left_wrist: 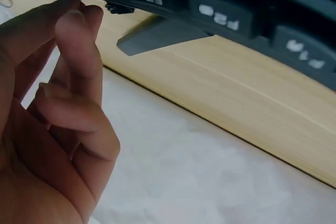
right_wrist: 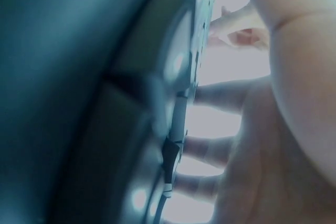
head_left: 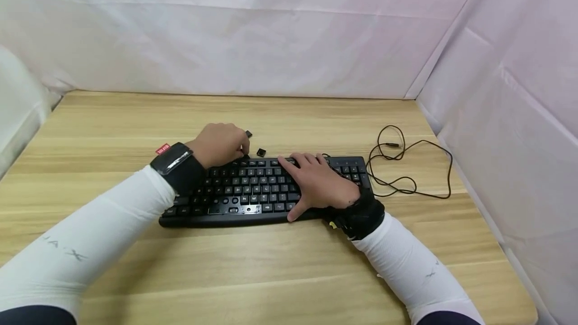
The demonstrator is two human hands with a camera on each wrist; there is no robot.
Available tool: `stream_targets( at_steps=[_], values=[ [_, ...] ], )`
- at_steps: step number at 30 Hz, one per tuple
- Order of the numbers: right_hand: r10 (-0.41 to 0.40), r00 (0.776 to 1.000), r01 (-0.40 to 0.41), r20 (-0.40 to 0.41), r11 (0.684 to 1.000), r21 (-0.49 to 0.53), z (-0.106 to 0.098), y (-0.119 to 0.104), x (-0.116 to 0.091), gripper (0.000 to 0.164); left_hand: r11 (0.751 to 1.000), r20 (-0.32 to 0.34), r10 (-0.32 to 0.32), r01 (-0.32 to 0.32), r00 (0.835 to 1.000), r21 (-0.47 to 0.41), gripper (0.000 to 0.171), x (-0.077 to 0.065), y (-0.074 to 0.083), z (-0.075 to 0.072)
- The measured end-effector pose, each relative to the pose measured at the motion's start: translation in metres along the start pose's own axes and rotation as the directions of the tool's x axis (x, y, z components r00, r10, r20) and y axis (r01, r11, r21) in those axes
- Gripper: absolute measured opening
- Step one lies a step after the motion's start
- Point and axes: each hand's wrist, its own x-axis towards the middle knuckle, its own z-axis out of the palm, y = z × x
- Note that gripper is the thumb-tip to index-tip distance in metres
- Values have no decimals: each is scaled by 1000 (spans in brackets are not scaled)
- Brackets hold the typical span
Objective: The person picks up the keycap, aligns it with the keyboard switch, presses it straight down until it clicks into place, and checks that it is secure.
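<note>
A black full-size keyboard lies on the wooden table. My left hand is at its back edge, fingers bent, thumb and fingertips pinching a small black piece mostly hidden by them. In the left wrist view, those fingertips meet beside the function-key row. My right hand lies spread across the keyboard's right half, thumb near the front edge and fingers reaching the back edge. The right wrist view shows its fingers extended over the keys.
Behind the keyboard lie two small black pieces, a keycap-like block and another partly behind the left hand. A thin black cable loops on the table at right. White cloth hangs behind and at the sides.
</note>
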Motion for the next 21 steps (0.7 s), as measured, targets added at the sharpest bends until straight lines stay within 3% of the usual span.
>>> stream_targets(
  at_steps=[7,21],
  values=[
    [-9,1000,9,-13,1000,5,-1,-5,3,129,999,44,-17,19,999,-35,9,9,-7,3],
    [-17,1000,16,-9,1000,-18,-4,-8,6,129,998,13,-51,51,999,-29,7,16,-17,1]
  ],
)
